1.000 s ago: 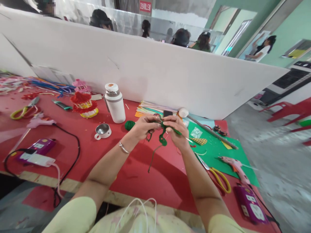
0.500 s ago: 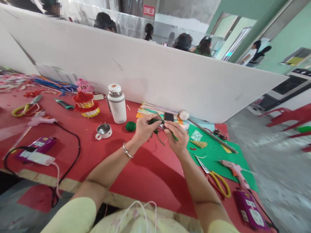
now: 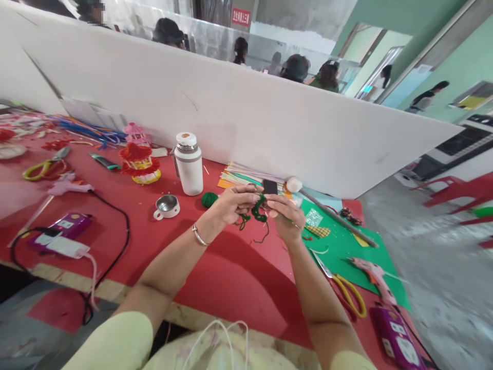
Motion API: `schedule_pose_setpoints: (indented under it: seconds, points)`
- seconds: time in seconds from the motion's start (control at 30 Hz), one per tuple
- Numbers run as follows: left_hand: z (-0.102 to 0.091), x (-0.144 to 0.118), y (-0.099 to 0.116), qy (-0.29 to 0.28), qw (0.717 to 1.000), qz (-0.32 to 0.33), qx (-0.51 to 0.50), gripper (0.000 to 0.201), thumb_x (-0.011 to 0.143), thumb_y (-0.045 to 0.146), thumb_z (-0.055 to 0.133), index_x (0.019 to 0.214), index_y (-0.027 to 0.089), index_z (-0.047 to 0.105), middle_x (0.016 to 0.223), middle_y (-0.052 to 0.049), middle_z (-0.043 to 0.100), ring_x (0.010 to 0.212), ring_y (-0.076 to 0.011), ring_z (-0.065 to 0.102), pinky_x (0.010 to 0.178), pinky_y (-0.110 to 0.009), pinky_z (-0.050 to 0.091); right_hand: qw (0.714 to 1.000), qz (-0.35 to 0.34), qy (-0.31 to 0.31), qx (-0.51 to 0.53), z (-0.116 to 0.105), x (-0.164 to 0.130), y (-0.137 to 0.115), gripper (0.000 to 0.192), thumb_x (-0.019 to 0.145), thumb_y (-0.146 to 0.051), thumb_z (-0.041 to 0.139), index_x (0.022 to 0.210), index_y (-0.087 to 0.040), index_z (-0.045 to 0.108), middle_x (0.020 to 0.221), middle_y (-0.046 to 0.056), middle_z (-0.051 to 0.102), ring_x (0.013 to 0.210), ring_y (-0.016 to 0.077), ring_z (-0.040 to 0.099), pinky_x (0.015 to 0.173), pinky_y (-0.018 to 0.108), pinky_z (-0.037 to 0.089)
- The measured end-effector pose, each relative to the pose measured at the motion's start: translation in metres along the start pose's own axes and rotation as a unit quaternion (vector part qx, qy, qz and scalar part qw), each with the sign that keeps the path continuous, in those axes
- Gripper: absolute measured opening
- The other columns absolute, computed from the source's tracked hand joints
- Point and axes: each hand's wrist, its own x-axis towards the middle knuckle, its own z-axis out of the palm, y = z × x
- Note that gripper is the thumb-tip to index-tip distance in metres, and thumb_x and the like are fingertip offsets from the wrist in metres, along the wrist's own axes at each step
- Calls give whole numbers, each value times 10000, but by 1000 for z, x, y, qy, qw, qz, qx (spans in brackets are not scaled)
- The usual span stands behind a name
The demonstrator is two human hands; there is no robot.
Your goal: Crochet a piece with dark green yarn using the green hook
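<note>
Saw left hand (image 3: 231,203) and right hand (image 3: 283,216) raised together above red surface (image 3: 215,272), fingers of both pinched on green pipe cleaner (image 3: 257,213), curled, loose end dangling. Small metal cup (image 3: 167,206) stood open, contents not discernible; white flask (image 3: 189,164) behind it, capped. Green ball (image 3: 208,199) lay just beside left hand. Yellow-handled scissors (image 3: 344,290) and pink glue gun (image 3: 373,272) lay near right edge. Open red stretch before forearms; white partition (image 3: 246,118) closed off far side.
</note>
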Motion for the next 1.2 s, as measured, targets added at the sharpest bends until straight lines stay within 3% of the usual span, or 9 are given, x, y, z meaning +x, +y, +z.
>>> schedule_pose_setpoints:
  seconds: [0.2, 0.57, 0.97, 1.2]
  points:
    - [-3, 3, -3, 13, 1000, 6, 24, 366, 554, 176, 919, 899, 121, 808, 556, 22, 582, 403, 8, 296, 419, -190, 97, 995, -13, -93, 46, -20, 15, -5, 311, 915, -308, 745, 1210, -403, 764, 1209, 31, 797, 1063, 251, 767, 932, 437, 623]
    - [-6, 4, -3, 32, 996, 21, 79, 328, 565, 185, 908, 865, 103, 803, 515, 39, 516, 409, -2, 267, 430, -211, 96, 990, -32, -129, 39, -33, 19, -6, 419, 880, -170, 773, 1233, -395, 756, 1229, 25, 790, 1084, 249, 756, 944, 433, 607]
    - [-2, 3, -2, 12, 994, 47, 96, 349, 565, 213, 927, 879, 115, 810, 587, 2, 615, 441, -23, 381, 421, -197, 154, 989, -43, -140, 37, -35, 20, -12, 395, 892, -237, 773, 1255, -390, 745, 1233, 36, 788, 1084, 254, 755, 954, 452, 594]
    - [-2, 2, -1, 11, 993, 62, 104, 302, 551, 177, 897, 829, 108, 803, 585, 12, 604, 424, -17, 368, 412, -201, 168, 988, -55, -141, 26, -35, 20, -12, 384, 892, -259, 774, 1247, -404, 746, 1227, 22, 793, 1072, 257, 763, 944, 460, 605]
